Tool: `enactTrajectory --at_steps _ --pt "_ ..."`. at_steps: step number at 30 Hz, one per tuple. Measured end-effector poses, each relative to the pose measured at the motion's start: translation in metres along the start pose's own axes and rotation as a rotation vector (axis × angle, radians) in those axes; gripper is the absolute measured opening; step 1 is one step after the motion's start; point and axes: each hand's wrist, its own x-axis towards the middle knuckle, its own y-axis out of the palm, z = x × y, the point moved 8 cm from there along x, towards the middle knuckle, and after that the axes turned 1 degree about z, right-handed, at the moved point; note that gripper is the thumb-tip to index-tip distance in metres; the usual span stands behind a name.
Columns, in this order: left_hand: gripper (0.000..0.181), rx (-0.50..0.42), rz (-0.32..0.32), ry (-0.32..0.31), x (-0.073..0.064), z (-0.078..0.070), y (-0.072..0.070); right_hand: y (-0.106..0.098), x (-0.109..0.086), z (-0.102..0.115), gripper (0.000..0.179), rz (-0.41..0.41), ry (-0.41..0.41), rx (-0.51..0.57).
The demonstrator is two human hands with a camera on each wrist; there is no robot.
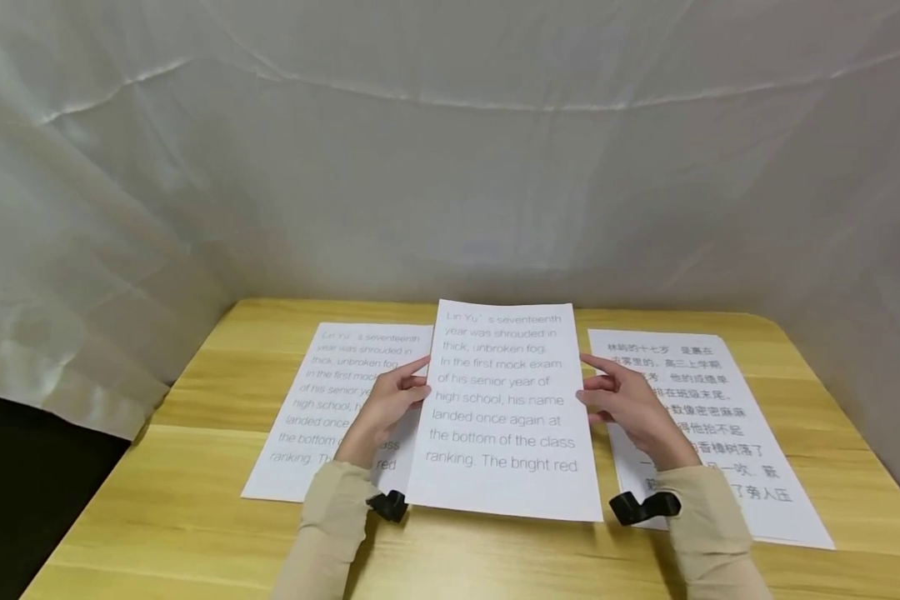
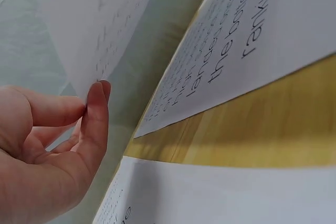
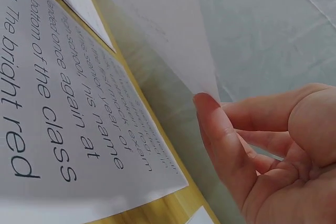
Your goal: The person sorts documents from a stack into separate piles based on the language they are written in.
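Note:
Both of my hands hold a white sheet of paper (image 1: 504, 417) printed with English text, raised above the table. My left hand (image 1: 381, 407) pinches its left edge between thumb and fingers, seen close in the left wrist view. On the opposite edge my right hand (image 1: 636, 408) pinches it the same way; in the right wrist view its thumb and fingertips meet at the held sheet (image 3: 178, 30). Below it, both wrist views show another English-printed sheet (image 3: 100, 129) lying flat, which the held sheet hides from the head view.
Flat on the wooden table (image 1: 172, 517), an English-printed sheet (image 1: 285, 425) lies at the left, partly behind my left hand. Several overlapping sheets with Chinese text (image 1: 776, 467) lie at the right, partly behind my right hand. A pale curtain (image 1: 450, 192) hangs behind the table.

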Motion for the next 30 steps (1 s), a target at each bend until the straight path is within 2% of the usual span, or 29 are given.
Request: enactTrajectory --at_steps 8,15,21,25,30 --pt "0.050 0.047 -0.007 -0.013 -0.005 -0.001 0.003 0.001 -0.003 0.002 0.064 -0.020 0.008 -0.039" --pt "0.051 0.070 0.018 -0.041 -0.005 -0.005 0.000 0.001 0.001 0.000 0.063 -0.049 0.024 -0.068" --pt "0.052 0.099 0.006 -0.051 -0.010 0.000 -0.029 0.029 0.011 0.002 0.063 -0.059 0.048 -0.039" --pt "0.052 0.093 -0.007 -0.084 -0.014 0.005 -0.048 0.046 0.019 0.004 0.063 -0.064 0.069 -0.026" --pt "0.054 0.102 -0.008 -0.111 -0.018 0.008 -0.070 0.068 0.029 0.007 0.062 -0.037 0.070 0.010"
